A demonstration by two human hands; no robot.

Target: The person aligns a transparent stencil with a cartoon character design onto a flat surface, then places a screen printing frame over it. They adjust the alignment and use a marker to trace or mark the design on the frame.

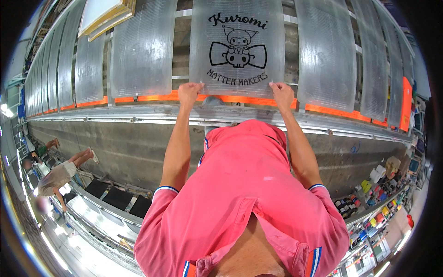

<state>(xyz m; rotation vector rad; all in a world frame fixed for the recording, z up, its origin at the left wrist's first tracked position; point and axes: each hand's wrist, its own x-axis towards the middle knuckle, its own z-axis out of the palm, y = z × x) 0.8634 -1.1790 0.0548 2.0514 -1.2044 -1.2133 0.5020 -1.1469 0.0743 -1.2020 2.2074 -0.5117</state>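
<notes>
A clear sheet (273, 52) bearing a black printed design of a cartoon figure, a bow and lettering lies on the middle flat panel, directly before me. My left hand (190, 92) pinches its near left corner between thumb and fingers. At the near right corner, my right hand (282, 94) has a similar pinch. The sheet is so transparent that its outline is hard to make out against the grey panel. Both forearms reach over the metal rail (242, 112) along the near edge.
Similar translucent panels (142, 52) stand in a row on both sides. Wood-framed screens (107, 15) are stacked at upper left. An orange strip (332, 110) runs beneath the panels' near ends. Behind me, another person (59, 176) is beside a second long table; bottles and containers (377, 197) crowd the right.
</notes>
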